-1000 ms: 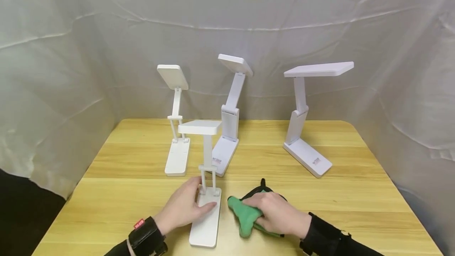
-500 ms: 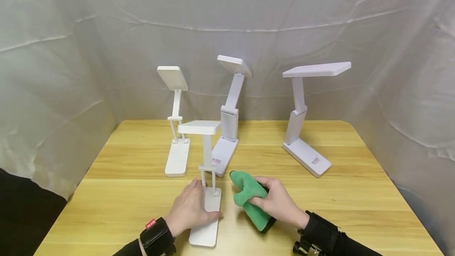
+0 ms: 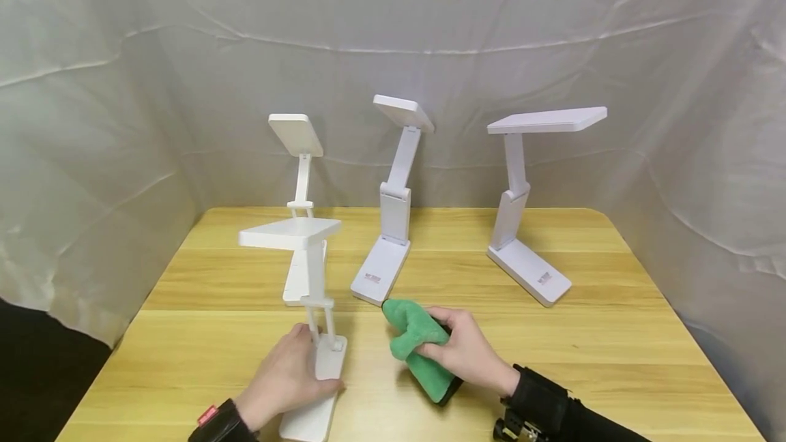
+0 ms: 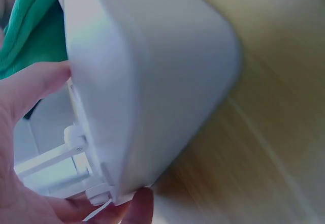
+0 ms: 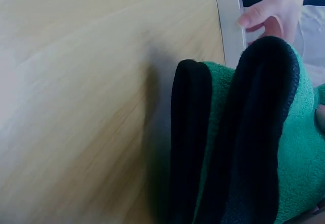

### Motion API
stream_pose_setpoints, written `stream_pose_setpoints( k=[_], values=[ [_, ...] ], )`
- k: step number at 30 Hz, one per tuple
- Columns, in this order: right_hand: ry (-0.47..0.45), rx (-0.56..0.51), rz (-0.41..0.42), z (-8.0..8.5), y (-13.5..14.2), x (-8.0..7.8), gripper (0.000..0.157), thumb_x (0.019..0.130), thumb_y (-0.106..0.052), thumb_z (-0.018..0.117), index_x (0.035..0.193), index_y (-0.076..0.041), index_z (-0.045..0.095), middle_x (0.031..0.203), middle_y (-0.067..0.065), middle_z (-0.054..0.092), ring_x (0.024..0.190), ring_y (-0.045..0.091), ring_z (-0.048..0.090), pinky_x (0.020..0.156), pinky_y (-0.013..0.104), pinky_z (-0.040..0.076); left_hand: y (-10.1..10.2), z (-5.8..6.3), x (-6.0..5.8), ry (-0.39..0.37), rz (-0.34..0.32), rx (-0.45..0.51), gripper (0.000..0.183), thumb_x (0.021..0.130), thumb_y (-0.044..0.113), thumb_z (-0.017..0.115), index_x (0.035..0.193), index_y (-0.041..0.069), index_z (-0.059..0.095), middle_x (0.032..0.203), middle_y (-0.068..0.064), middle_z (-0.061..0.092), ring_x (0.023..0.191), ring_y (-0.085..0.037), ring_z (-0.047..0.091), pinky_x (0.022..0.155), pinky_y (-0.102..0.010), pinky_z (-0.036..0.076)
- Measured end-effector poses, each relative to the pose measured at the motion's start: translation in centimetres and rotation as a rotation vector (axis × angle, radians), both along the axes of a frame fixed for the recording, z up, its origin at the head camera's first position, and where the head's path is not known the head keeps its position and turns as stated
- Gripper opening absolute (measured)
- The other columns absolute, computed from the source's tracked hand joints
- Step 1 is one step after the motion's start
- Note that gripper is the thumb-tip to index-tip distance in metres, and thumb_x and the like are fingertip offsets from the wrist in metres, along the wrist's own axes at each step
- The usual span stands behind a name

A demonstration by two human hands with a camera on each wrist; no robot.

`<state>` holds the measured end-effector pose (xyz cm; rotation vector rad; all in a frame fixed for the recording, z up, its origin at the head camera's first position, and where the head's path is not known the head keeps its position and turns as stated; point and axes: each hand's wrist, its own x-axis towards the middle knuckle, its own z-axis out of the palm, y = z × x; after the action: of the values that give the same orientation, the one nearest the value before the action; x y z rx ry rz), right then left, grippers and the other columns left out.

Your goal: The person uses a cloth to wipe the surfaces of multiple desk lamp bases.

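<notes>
Behind the front lamp [image 3: 316, 271], a pale curtain [image 3: 393, 12] is hanging in creases, and beneath the lamp a wood-grained surface [image 3: 614, 360] is spreading out. Directly behind the front lamp, partly hidden by it, the left rear lamp [image 3: 303, 179] is standing; the middle lamp [image 3: 395, 213] is standing behind and to its right, the right rear lamp [image 3: 511, 217] farther off on that same side. The front lamp itself is pointing its head left, its base running lengthwise away from the person and slanting a little rightward at the far end. The left hand [image 3: 288, 374] is gripping that base, thumb across to the right edge, fingers by the hinge; whether the base is resting flat cannot be told. To the right of the front lamp, the right hand [image 3: 469, 350] is pinching a folded green cloth [image 3: 409, 333] between thumb and fingers. The coming move seems to be turning on this gap: the cloth is hanging just beside the base's hinge end, apart from it, with the left hand being nearer the lamp. No container is showing. Left of the base, a small red tag [image 3: 208, 416] is sitting on a wristband [image 3: 226, 426].
</notes>
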<state>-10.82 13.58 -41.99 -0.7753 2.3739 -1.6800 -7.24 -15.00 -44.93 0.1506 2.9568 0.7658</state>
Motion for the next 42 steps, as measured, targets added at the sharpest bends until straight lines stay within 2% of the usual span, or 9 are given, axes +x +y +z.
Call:
stream_pose_setpoints(
  k=[6,13,16,20,26,30,34,40,42],
  values=[
    [-0.032,-0.049,0.024,0.7,-0.3,0.1,0.041,0.079,-0.002,0.073,0.118,0.002,0.061,0.109,0.012,0.068,0.095,0.018,0.064,0.080,0.031,0.055,-3.7,0.8,1.0,-0.045,0.036,-0.073,0.098,0.051,0.052,0.084,0.123,-0.007,0.052,0.105,-0.011,0.056,0.085,-0.022,0.057,0.072,-0.044,0.053],
    [-0.048,-0.071,0.029,-1.8,0.1,-0.7,0.042,0.078,-0.002,0.073,0.118,-0.004,0.062,0.109,0.007,0.068,0.095,0.019,0.064,0.080,0.031,0.055,-8.4,1.5,0.6,-0.129,0.099,-0.113,0.101,0.055,0.050,0.083,0.126,-0.012,0.047,0.106,-0.020,0.054,0.085,-0.029,0.057,0.065,-0.049,0.053],
    [-0.049,-0.083,0.031,-2.6,0.3,-0.9,0.042,0.079,-0.008,0.074,0.119,-0.007,0.062,0.110,0.004,0.068,0.097,0.018,0.064,0.081,0.031,0.055,-10.2,1.7,-0.6,-0.139,0.121,-0.096,0.096,0.061,0.041,0.082,0.128,-0.016,0.041,0.104,-0.028,0.054,0.082,-0.031,0.057,0.061,-0.049,0.054],
    [-0.044,-0.093,0.037,-2.8,0.5,-0.8,0.044,0.079,-0.017,0.076,0.120,-0.009,0.062,0.111,0.004,0.068,0.098,0.019,0.064,0.082,0.032,0.055,-12.6,1.5,-3.1,-0.111,0.146,-0.046,0.087,0.069,0.030,0.078,0.127,-0.018,0.037,0.102,-0.037,0.053,0.080,-0.036,0.058,0.059,-0.050,0.055],
    [-0.045,-0.102,0.031,-2.8,0.5,-0.6,0.044,0.079,-0.020,0.076,0.119,-0.010,0.062,0.111,0.002,0.068,0.098,0.019,0.064,0.083,0.032,0.055,-15.0,0.9,-7.4,0.004,0.178,0.009,0.078,0.075,0.030,0.075,0.126,-0.017,0.040,0.103,-0.038,0.055,0.083,-0.042,0.058,0.063,-0.053,0.053],
    [-0.043,-0.107,0.034,-3.0,0.5,-0.4,0.043,0.079,-0.017,0.075,0.120,-0.009,0.062,0.111,0.003,0.068,0.098,0.019,0.064,0.083,0.032,0.055,-15.8,0.3,-9.7,0.098,0.213,0.026,0.074,0.077,0.031,0.075,0.123,-0.017,0.044,0.103,-0.038,0.057,0.082,-0.042,0.058,0.065,-0.052,0.052],
    [-0.025,-0.097,0.032,-2.9,0.4,-0.3,0.043,0.079,-0.010,0.074,0.120,-0.005,0.061,0.111,0.008,0.068,0.097,0.018,0.064,0.081,0.032,0.055,-16.1,0.0,-11.2,0.144,0.265,0.028,0.071,0.077,0.033,0.075,0.119,-0.017,0.048,0.102,-0.037,0.058,0.082,-0.043,0.058,0.066,-0.050,0.050],
    [-0.036,-0.068,0.014,-0.4,0.1,0.4,0.041,0.078,-0.002,0.073,0.117,0.003,0.061,0.108,0.014,0.068,0.095,0.019,0.064,0.081,0.032,0.055,-16.4,-0.3,-12.6,0.156,0.349,0.045,0.063,0.077,0.035,0.074,0.110,-0.013,0.051,0.095,-0.031,0.060,0.077,-0.039,0.058,0.057,-0.039,0.046],
    [-0.042,-0.068,0.010,-0.5,0.1,0.4,0.041,0.078,-0.002,0.073,0.118,0.002,0.060,0.109,0.014,0.068,0.095,0.019,0.064,0.080,0.032,0.055,-16.6,-0.6,-13.0,0.167,0.368,0.048,0.061,0.077,0.035,0.074,0.107,-0.012,0.051,0.093,-0.030,0.059,0.077,-0.038,0.057,0.056,-0.038,0.045]
  ],
)
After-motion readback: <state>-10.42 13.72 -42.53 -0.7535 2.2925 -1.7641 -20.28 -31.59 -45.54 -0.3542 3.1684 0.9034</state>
